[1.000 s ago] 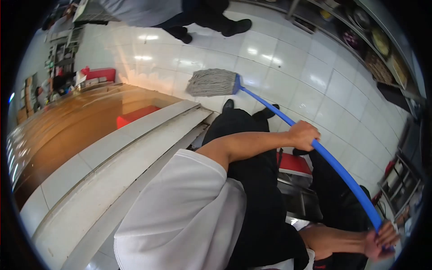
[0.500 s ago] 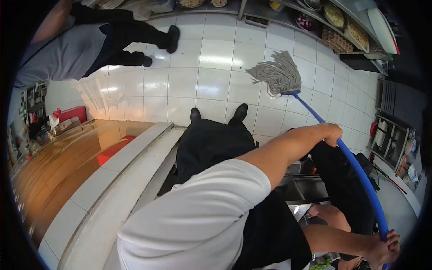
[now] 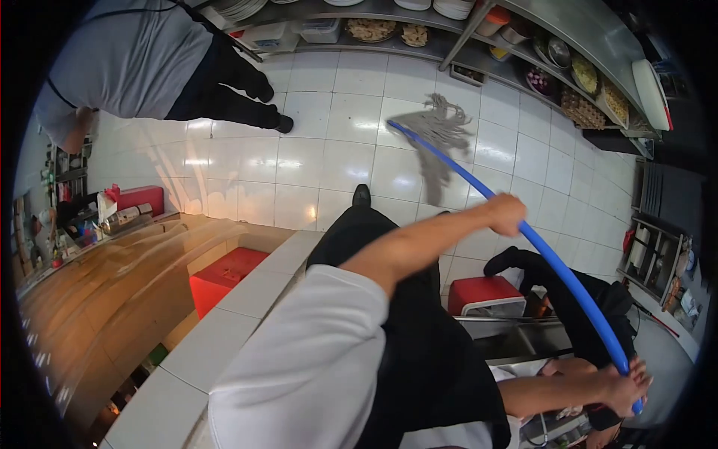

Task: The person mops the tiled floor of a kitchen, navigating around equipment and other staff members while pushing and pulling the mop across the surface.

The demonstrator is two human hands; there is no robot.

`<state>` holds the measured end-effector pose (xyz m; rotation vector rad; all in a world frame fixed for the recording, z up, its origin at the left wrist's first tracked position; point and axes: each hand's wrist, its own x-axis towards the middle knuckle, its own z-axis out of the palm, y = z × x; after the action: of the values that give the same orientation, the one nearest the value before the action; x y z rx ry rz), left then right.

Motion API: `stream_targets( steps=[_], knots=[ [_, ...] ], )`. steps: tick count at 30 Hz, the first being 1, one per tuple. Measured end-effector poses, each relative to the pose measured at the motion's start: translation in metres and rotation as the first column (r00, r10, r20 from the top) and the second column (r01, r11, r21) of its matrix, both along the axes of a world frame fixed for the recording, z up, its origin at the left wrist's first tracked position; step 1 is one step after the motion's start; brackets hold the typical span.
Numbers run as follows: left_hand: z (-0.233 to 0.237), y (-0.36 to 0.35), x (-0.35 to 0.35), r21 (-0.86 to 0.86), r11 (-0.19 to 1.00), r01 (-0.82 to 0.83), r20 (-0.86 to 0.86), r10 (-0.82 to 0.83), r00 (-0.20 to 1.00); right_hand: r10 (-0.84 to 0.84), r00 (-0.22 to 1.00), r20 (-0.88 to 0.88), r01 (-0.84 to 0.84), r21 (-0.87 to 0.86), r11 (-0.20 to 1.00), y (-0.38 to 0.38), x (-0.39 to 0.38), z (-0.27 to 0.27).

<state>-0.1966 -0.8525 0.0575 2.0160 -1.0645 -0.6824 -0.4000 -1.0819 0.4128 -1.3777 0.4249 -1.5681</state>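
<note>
A mop with a blue handle (image 3: 566,280) slants across the right half of the view. Its grey string head (image 3: 437,142) lies spread on the white tiled floor, its strands smeared by motion. My left hand (image 3: 508,215) is wrapped round the handle partway along, with the arm reaching across my body. Close to the handle's near end, my right hand (image 3: 627,385) is closed round it at the lower right. One of my dark shoes (image 3: 361,196) shows on the tiles left of the handle.
A person in a grey shirt (image 3: 142,63) stands at upper left. Another person in black (image 3: 583,295) is at the metal sink (image 3: 516,340) on the right. Shelves with food (image 3: 370,30) line the top. A tiled ledge (image 3: 202,352) and red stool (image 3: 224,277) are left.
The mop head has swung left across the floor, and my left hand has moved left and slightly down. The view has shifted, and the person in grey has changed posture.
</note>
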Motion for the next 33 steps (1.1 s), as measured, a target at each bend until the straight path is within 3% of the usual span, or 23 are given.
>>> stream_targets(
  steps=[2,4,5,6,7,9,10,12,14,16,19,22,23,25,26,28,29,31,33],
  knots=[
    [-0.038,0.081,0.032,-0.04,0.99,-0.136,0.126,0.14,0.982,0.45,0.893,0.026,-0.449,0.115,0.886,0.092,0.035,-0.022],
    [-0.064,0.168,0.074,-0.191,0.939,-0.286,0.157,0.317,0.936,0.501,0.856,0.124,-0.513,0.09,0.854,0.208,0.098,-0.051],
    [-0.065,0.213,0.096,-0.2,0.916,-0.348,0.165,0.381,0.91,0.677,0.69,0.256,-0.718,0.128,0.684,0.233,0.112,-0.075],
    [-0.075,0.251,0.123,-0.166,0.903,-0.397,0.219,0.427,0.877,0.569,0.81,0.144,-0.585,0.123,0.801,0.283,0.133,-0.09],
    [-0.095,0.288,0.146,-0.206,0.871,-0.447,0.28,0.49,0.826,0.618,0.786,0.024,-0.616,0.118,0.779,0.322,0.149,-0.104],
    [-0.102,0.348,0.166,-0.127,0.75,-0.649,0.392,0.639,0.662,0.872,0.489,0.004,-0.868,0.098,0.486,0.36,0.165,-0.151],
    [-0.105,0.371,0.168,-0.137,0.747,-0.65,0.396,0.643,0.656,0.908,0.42,0.005,-0.905,0.083,0.418,0.38,0.168,-0.172],
    [-0.113,0.403,0.165,0.005,0.684,-0.73,0.319,0.69,0.649,0.925,0.381,-0.008,-0.92,0.094,0.38,0.402,0.169,-0.177],
    [-0.109,0.412,0.144,-0.065,0.658,-0.75,0.302,0.73,0.613,0.965,0.259,-0.047,-0.958,0.115,0.263,0.408,0.166,-0.158],
    [-0.097,0.393,0.123,-0.223,0.554,-0.802,0.257,0.827,0.5,0.981,0.156,-0.119,-0.981,0.095,0.168,0.395,0.169,-0.124],
    [-0.061,0.351,0.102,-0.287,0.51,-0.811,0.163,0.86,0.483,0.967,0.019,-0.254,-0.996,0.078,0.041,0.356,0.182,-0.065],
    [-0.024,0.304,0.088,-0.378,0.534,-0.757,0.124,0.839,0.53,0.949,0.018,-0.314,-0.998,0.058,0.038,0.311,0.201,-0.006],
    [-0.016,0.289,0.084,-0.374,0.566,-0.735,0.113,0.814,0.569,0.944,0.073,-0.323,-0.997,-0.057,0.057,0.287,0.209,0.01],
    [-0.008,0.258,0.072,-0.413,0.584,-0.699,0.102,0.792,0.601,0.999,-0.03,0.014,-0.993,-0.115,-0.029,0.245,0.22,0.043],
    [-0.009,0.244,0.068,-0.453,0.569,-0.686,0.105,0.798,0.593,0.999,-0.035,0.02,-0.993,-0.111,-0.033,0.248,0.234,0.047],
    [-0.02,0.234,0.077,-0.486,0.562,-0.669,0.152,0.808,0.569,0.977,-0.203,-0.068,-0.954,-0.211,-0.213,0.276,0.256,0.044],
    [-0.025,0.234,0.087,-0.545,0.538,-0.643,0.135,0.813,0.566,0.978,-0.2,-0.059,-0.958,-0.197,-0.208,0.278,0.267,0.035],
    [-0.043,0.239,0.112,-0.613,0.535,-0.581,0.142,0.798,0.586,0.946,-0.319,-0.05,-0.924,-0.203,-0.323,0.269,0.291,0.012],
    [-0.063,0.258,0.143,-0.549,0.557,-0.623,0.2,0.811,0.549,0.957,-0.285,-0.046,-0.934,-0.211,-0.289,0.248,0.308,-0.023]
  ],
)
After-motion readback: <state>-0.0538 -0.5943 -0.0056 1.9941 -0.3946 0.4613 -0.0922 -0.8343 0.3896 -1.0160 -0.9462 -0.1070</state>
